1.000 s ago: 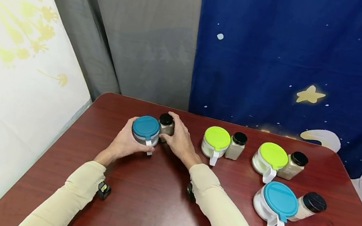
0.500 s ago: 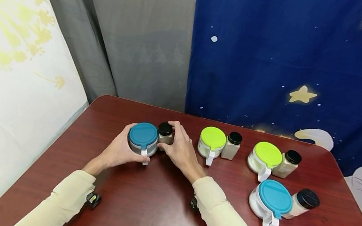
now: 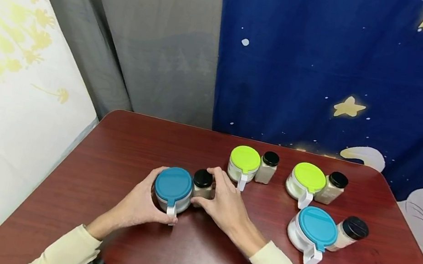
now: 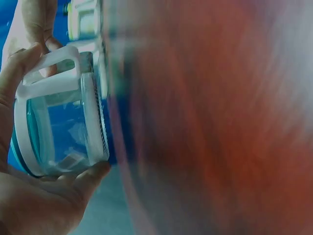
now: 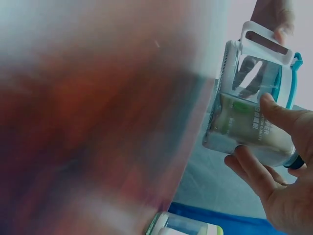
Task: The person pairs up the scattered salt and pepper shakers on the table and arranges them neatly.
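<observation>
In the head view my left hand (image 3: 137,205) wraps round a clear glass seasoning jar (image 3: 174,186) with a blue lid, its thumb on the white handle. Right beside it, my right hand (image 3: 230,206) grips a small spice bottle (image 3: 201,186) with a black cap between thumb and fingers. The left wrist view shows the jar (image 4: 63,127) from its side, fingers under one edge and thumb at the handle. A printed label with a green mark shows on the spice bottle (image 5: 249,125) in the right wrist view, close against the jar.
On the reddish-brown table (image 3: 131,138), two lime-lidded jars, one left (image 3: 245,160) and one right (image 3: 307,179), each stand beside a black-capped bottle. Nearer at the right are another blue-lidded jar (image 3: 316,231) and a black-capped bottle (image 3: 349,234). Curtains hang behind the far edge.
Both hands have brought the blue-lidded jar and the spice bottle together away from the far edge, nearer to me and slightly right. The head view has shifted a little.
</observation>
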The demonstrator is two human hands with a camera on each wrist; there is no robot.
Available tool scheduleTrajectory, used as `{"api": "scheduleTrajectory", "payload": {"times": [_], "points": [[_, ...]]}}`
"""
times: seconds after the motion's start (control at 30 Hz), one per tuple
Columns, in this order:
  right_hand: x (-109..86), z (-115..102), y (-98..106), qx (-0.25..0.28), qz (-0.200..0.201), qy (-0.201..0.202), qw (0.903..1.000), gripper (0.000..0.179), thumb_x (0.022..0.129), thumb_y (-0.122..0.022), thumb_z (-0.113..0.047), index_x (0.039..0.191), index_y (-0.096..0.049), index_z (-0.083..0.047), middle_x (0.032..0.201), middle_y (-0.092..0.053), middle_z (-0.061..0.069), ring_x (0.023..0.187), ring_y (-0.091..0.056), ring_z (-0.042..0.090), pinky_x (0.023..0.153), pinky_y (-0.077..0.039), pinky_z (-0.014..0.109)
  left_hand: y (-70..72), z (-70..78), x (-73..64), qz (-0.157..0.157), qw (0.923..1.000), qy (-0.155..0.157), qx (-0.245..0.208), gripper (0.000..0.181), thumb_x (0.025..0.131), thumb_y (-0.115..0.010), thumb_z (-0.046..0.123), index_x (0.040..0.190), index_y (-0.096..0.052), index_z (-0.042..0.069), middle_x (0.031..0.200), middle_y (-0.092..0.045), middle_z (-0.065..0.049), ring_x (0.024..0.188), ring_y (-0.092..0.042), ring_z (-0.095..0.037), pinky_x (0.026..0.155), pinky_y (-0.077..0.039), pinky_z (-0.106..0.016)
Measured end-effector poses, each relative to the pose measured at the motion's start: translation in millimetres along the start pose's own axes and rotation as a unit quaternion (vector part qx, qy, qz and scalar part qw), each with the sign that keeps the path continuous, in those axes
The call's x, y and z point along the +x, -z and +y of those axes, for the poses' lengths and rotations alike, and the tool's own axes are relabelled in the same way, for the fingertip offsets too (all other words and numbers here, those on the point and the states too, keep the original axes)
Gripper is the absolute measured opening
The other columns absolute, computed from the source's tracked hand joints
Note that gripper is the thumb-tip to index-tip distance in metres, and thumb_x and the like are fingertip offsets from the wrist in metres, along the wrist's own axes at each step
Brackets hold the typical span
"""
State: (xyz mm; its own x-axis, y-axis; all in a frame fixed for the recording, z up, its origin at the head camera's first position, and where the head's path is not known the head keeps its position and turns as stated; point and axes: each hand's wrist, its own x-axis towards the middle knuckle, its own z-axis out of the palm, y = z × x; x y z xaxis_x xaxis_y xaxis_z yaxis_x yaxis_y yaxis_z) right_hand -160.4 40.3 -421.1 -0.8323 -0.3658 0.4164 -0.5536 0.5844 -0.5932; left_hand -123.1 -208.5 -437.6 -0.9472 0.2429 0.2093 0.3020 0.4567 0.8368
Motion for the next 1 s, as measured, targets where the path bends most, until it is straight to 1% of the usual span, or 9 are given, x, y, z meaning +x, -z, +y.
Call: {"api": "scheduleTrajectory", "payload": {"times": [0.1, 0.2, 0.27, 0.33, 0.47, 0.57, 0.73, 0.87, 1.0], "points": [[-13.4, -1.6, 4.7, -0.008, -0.003, -0.01, 0.9999, 0.071, 0.072, -0.095, -0.033, 0.127, -0.054, -0.015, 0.113, -0.063, 0.0, 0.079, -0.058, 0.012, 0.072, -0.051, 0.036, -7.0, 3.1, -5.4, -0.02, 0.9998, 0.004, -0.006, 0.116, 0.057, -0.102, 0.033, 0.15, -0.035, 0.019, 0.133, -0.057, 0.004, 0.119, -0.058, -0.015, 0.102, -0.045, -0.048], [-27.2, -2.0, 10.9, -0.015, -0.006, -0.035, 0.9993, 0.07, 0.072, -0.095, -0.032, 0.126, -0.054, -0.016, 0.113, -0.064, -0.002, 0.078, -0.057, 0.011, 0.073, -0.049, 0.041, -17.6, 7.7, -9.6, -0.039, 0.9991, 0.01, -0.01, 0.117, 0.057, -0.102, 0.03, 0.152, -0.034, 0.019, 0.134, -0.057, 0.004, 0.12, -0.057, -0.015, 0.102, -0.045, -0.047], [-36.1, -1.0, 16.5, -0.014, -0.008, -0.054, 0.9984, 0.07, 0.07, -0.096, -0.03, 0.125, -0.054, -0.017, 0.113, -0.064, -0.003, 0.079, -0.06, 0.01, 0.075, -0.05, 0.043, -25.8, 11.7, -11.8, -0.049, 0.9987, 0.014, -0.004, 0.117, 0.058, -0.102, 0.032, 0.152, -0.033, 0.019, 0.134, -0.056, 0.005, 0.12, -0.057, -0.014, 0.102, -0.045, -0.047], [-43.5, 1.5, 22.9, -0.006, -0.005, -0.076, 0.9971, 0.071, 0.069, -0.097, -0.028, 0.124, -0.055, -0.019, 0.11, -0.065, -0.005, 0.083, -0.063, 0.008, 0.078, -0.052, 0.042, -34.1, 16.9, -10.8, -0.058, 0.9981, 0.019, -0.005, 0.118, 0.057, -0.102, 0.034, 0.152, -0.033, 0.018, 0.134, -0.057, 0.005, 0.119, -0.058, -0.013, 0.1, -0.046, -0.048], [-53.3, 10.1, 36.1, 0.004, 0.016, -0.102, 0.9947, 0.074, 0.067, -0.099, -0.024, 0.125, -0.054, -0.018, 0.107, -0.065, -0.004, 0.088, -0.065, 0.01, 0.076, -0.055, 0.036, -51.2, 27.6, -0.5, -0.057, 0.9981, 0.02, 0.011, 0.119, 0.056, -0.102, 0.036, 0.152, -0.035, 0.015, 0.132, -0.058, 0.004, 0.116, -0.059, -0.014, 0.098, -0.048, -0.048], [-58.7, 18.9, 47.2, -0.012, 0.04, -0.11, 0.9931, 0.075, 0.067, -0.098, -0.023, 0.125, -0.052, -0.017, 0.106, -0.065, -0.001, 0.091, -0.064, 0.013, 0.075, -0.054, 0.037, -66.1, 34.9, 11.7, -0.058, 0.9979, 0.014, 0.024, 0.12, 0.056, -0.101, 0.037, 0.153, -0.034, 0.013, 0.132, -0.058, 0.003, 0.117, -0.059, -0.015, 0.097, -0.048, -0.046], [-69.1, 31.0, 63.2, -0.021, 0.067, -0.123, 0.9899, 0.076, 0.067, -0.099, -0.02, 0.126, -0.051, -0.015, 0.104, -0.065, 0.002, 0.09, -0.065, 0.014, 0.073, -0.056, 0.038, -87.3, 42.7, 28.3, -0.086, 0.9962, -0.002, 0.014, 0.119, 0.059, -0.1, 0.038, 0.153, -0.031, 0.014, 0.134, -0.055, 0.004, 0.117, -0.057, -0.014, 0.097, -0.049, -0.044], [-77.0, 36.4, 67.9, -0.029, 0.081, -0.126, 0.9882, 0.077, 0.066, -0.098, -0.015, 0.127, -0.05, -0.01, 0.103, -0.065, 0.007, 0.085, -0.066, 0.015, 0.071, -0.057, 0.036, -98.0, 46.1, 34.4, -0.102, 0.9948, -0.003, 0.01, 0.118, 0.061, -0.099, 0.04, 0.154, -0.03, 0.015, 0.136, -0.054, 0.004, 0.118, -0.056, -0.014, 0.098, -0.049, -0.044], [-80.5, 38.2, 67.0, -0.043, 0.076, -0.129, 0.9878, 0.078, 0.068, -0.097, -0.013, 0.128, -0.048, -0.008, 0.104, -0.064, 0.01, 0.081, -0.065, 0.015, 0.07, -0.055, 0.036, -102.6, 46.8, 34.8, -0.106, 0.9942, 0.005, 0.017, 0.118, 0.061, -0.099, 0.041, 0.153, -0.03, 0.015, 0.134, -0.055, 0.003, 0.117, -0.057, -0.014, 0.097, -0.049, -0.043]]}}
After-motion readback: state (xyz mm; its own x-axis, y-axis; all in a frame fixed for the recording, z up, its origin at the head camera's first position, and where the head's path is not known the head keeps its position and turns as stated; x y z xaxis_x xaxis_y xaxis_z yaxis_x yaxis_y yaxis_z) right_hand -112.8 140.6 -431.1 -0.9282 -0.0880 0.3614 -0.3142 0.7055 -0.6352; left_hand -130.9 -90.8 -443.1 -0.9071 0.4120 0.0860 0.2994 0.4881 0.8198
